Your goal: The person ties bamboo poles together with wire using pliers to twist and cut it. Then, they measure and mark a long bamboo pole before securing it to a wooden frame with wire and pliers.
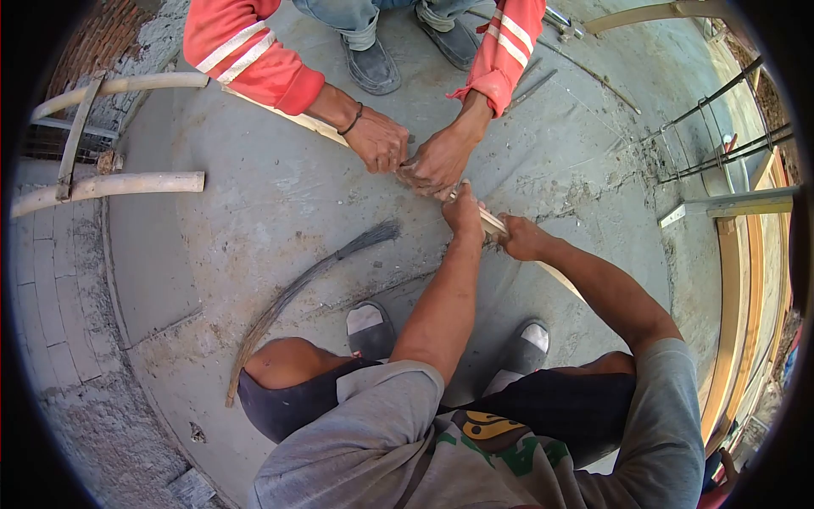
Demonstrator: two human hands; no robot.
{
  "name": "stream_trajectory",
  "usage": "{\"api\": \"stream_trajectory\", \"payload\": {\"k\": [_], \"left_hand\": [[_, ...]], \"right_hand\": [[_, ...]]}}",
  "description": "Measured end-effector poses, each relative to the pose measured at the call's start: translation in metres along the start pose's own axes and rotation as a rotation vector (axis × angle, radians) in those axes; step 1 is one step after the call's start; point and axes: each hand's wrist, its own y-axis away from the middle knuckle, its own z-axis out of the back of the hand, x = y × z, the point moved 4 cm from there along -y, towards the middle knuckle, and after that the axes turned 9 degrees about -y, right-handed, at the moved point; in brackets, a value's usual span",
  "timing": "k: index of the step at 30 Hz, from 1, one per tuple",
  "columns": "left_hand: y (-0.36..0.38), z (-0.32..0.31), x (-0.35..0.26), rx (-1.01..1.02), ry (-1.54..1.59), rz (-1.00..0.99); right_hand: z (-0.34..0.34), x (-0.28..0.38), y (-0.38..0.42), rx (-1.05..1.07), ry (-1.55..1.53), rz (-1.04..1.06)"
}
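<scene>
A long pale wooden strip runs diagonally across the middle of the head view, above the concrete floor. My left hand is closed around it near the center, close to the co-worker's hands. A little further right, my right hand also grips the strip, fingers wrapped round it. Opposite me, a co-worker's hand and the other hand meet at the same strip; what their fingertips pinch is hidden. On the floor to my left lies a curved bundle of thin wires.
Grey concrete floor lies around both crouching people. Curved poles jut in at left, beside a block wall. Steel rebar, a metal-edged bar and long timber boards line the right. Thin rods lie behind the co-worker.
</scene>
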Motion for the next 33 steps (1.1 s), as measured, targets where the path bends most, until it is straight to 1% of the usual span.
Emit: {"api": "stream_trajectory", "payload": {"k": [3,6,10,13,16,19,23,25,28,30,32,33], "left_hand": [[0.007,-0.002,-0.005,-0.031,-0.003,-0.01],[0.004,-0.002,-0.003,-0.012,0.013,-0.023],[0.003,-0.003,-0.002,-0.036,0.01,-0.019],[0.001,-0.002,-0.002,-0.025,0.036,-0.046],[0.006,-0.003,-0.006,0.042,-0.004,-0.087],[0.009,-0.003,-0.007,0.047,0.003,-0.033],[0.002,-0.003,-0.003,-0.025,0.017,-0.026],[0.0,-0.001,-0.003,-0.031,-0.001,-0.018],[0.004,-0.001,-0.004,-0.043,-0.027,-0.009],[0.012,-0.002,-0.009,-0.038,-0.025,-0.032],[0.004,-0.002,-0.005,-0.019,-0.019,-0.053],[-0.001,0.0,-0.002,-0.009,-0.016,-0.062]], "right_hand": [[0.005,0.01,0.004,0.033,-0.042,-0.039],[0.001,-0.001,0.0,-0.018,-0.035,0.006],[0.001,-0.001,0.001,-0.012,-0.065,-0.01],[0.002,0.002,0.001,0.017,-0.075,-0.042],[0.003,0.003,0.001,0.021,-0.05,-0.039],[0.002,-0.001,0.001,-0.001,-0.009,-0.02],[0.0,0.0,0.0,0.007,0.022,-0.025],[0.001,0.001,0.001,0.029,-0.002,-0.067],[0.0,0.004,0.003,0.03,0.018,-0.042],[-0.005,-0.006,-0.004,0.009,0.028,-0.008],[-0.004,-0.005,-0.003,-0.015,0.049,0.026],[-0.004,-0.004,-0.002,0.021,0.024,-0.018]]}}
